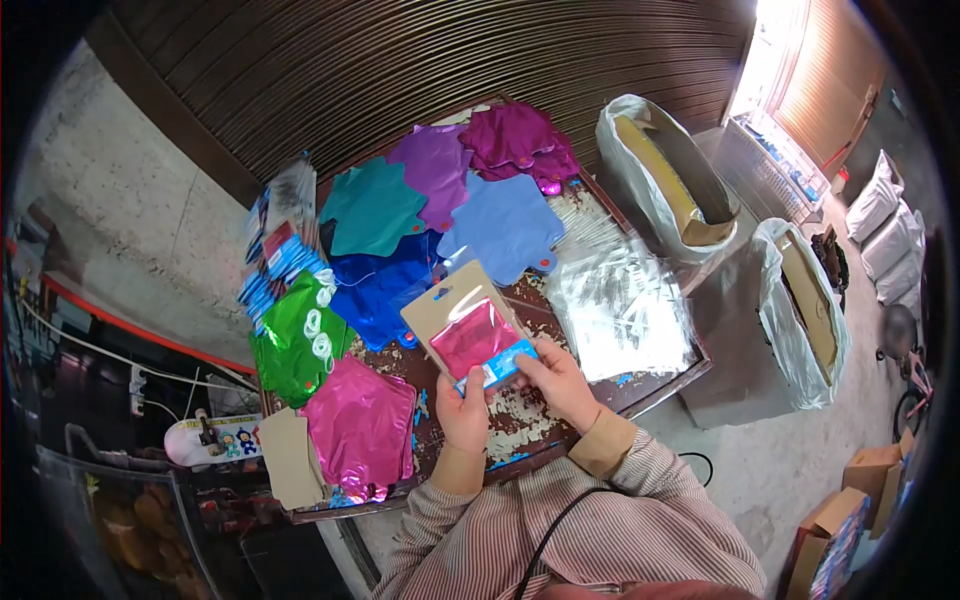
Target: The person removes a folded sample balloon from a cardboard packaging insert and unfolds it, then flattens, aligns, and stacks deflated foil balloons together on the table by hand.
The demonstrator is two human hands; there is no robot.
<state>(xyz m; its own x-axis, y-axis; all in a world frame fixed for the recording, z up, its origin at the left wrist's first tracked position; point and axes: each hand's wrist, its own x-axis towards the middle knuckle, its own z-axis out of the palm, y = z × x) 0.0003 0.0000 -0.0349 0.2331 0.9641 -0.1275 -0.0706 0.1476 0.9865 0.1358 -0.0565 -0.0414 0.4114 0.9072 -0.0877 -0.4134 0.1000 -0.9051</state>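
Note:
A clear packet (pixel 474 335) with a kraft card, a folded pink foil piece and a blue label is held over the table's near edge. My left hand (pixel 465 412) grips its lower left corner, and my right hand (pixel 557 382) pinches the lower right. Behind the packet lie dark blue foil pieces (pixel 375 293) and a light blue foil pile (pixel 505 225). Pink foil pieces (pixel 360 425) lie left of my left hand, beside kraft cards (pixel 290 460). A stack of clear bags (pixel 625 315) is to the right of the packet.
Teal (pixel 372 207), purple (pixel 432 165), magenta (pixel 510 137) and green foils (pixel 290 340) lie on the worn table (pixel 520 410). White string coils (pixel 313 323) rest on the green ones. Blue-labelled packets (pixel 290 255) stand at the left. Two lined boxes (pixel 655 170) (pixel 735 350) stand right.

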